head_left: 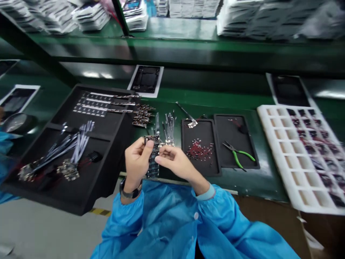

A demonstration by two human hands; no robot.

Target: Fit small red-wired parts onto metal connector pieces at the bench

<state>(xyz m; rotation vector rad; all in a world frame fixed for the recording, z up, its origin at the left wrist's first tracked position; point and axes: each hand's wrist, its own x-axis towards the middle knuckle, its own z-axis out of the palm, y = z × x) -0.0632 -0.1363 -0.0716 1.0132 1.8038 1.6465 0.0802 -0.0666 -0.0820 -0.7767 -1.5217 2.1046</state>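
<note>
My left hand (137,158), with a dark watch at the wrist, grips a dark circuit board panel (153,167) by its left side, thumb on top. At the panel's right edge, the thumb and fingers of my right hand (174,160) are pinched together; the exact contact is partly hidden. Just beyond my hands lie several flat ribbon cables with small boards (169,127). A pile of narrow circuit board strips (142,115) sits to the far left of them.
On the left stands a black divided tray (98,172) holding ribbon cables (81,144). To the right, one dark tray (201,129) has small red-wired parts (199,149); another holds green-handled pliers (238,154). A white compartment tray (289,172) is at far right. Stacked packs (242,21) fill the overhead shelf.
</note>
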